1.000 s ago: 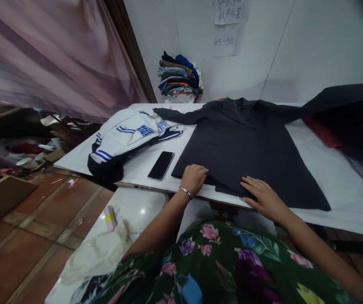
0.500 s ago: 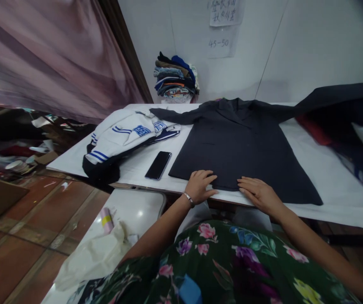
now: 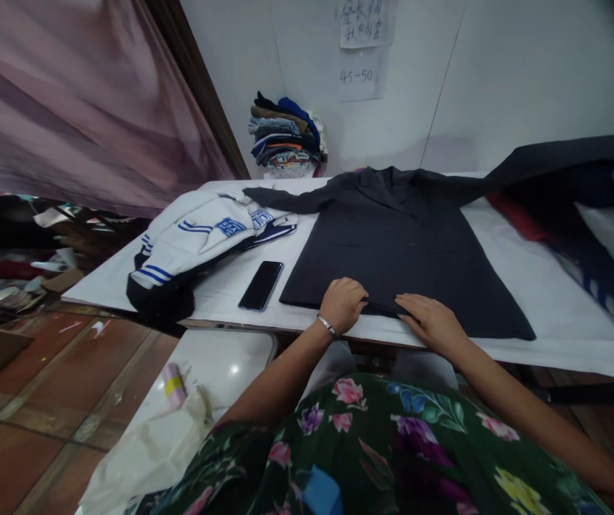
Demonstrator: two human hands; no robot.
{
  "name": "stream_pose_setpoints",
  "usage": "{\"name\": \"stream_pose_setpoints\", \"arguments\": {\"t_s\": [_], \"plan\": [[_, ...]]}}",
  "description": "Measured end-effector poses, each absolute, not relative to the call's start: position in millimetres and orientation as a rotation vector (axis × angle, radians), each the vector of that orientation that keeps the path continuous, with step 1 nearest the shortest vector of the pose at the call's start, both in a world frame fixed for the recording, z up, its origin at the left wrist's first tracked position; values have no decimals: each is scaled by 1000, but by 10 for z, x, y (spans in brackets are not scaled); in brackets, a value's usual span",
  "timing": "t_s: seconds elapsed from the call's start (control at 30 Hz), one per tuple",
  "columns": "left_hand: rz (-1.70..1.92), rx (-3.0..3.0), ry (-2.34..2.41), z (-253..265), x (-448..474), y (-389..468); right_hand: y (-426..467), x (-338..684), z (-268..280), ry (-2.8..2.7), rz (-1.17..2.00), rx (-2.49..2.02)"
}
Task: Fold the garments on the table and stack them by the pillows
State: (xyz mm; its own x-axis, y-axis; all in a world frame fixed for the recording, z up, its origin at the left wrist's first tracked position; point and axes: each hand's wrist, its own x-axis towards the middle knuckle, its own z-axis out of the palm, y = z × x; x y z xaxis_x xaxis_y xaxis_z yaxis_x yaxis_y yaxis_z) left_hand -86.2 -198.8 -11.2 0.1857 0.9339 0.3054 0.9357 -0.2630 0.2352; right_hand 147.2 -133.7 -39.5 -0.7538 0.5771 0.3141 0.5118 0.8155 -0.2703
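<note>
A dark jacket (image 3: 392, 243) with lapels lies spread out front side up on the white-covered table, its hem along the near edge. My left hand (image 3: 342, 306), with a bracelet at the wrist, curls its fingers over the hem left of the middle and grips it. A short way to the right, my right hand (image 3: 431, 318) holds the same hem, fingers fairly straight on top and the thumb at the edge. Between the hands the hem looks slightly raised. One sleeve stretches left; the other runs over clothes at the right.
Left of the jacket are a black phone (image 3: 261, 285) and a white-and-blue jacket (image 3: 194, 232). A folded clothes stack (image 3: 285, 136) stands by the wall. Dark and red garments (image 3: 569, 214) lie at right. A white stool (image 3: 231, 357) holds a pink roll (image 3: 174, 385) and a pale bag (image 3: 151, 443).
My left hand's fingers have gone from spread to curled around the hem. My right hand has shifted slightly and its fingers now sit on the hem. The view has turned a little.
</note>
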Motion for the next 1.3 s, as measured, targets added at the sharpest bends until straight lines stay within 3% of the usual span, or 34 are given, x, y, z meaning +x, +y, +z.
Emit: {"name": "stream_pose_setpoints", "arguments": {"t_s": [0.3, 0.6, 0.8, 1.3], "plan": [[-511, -2418, -1794, -307, -874, -2087, -1377, 1454, -533, -2627, 72, -753], [-576, -2324, -1560, -5, -924, -1881, -1214, 1404, -192, -2404, -180, -652], [-273, -2471, -1565, -280, -894, -2028, -1333, 1461, -519, -2704, -46, -573], [-260, -2466, -1533, -168, -931, -1914, -1249, 1565, -445, -2733, 6, -716]]}}
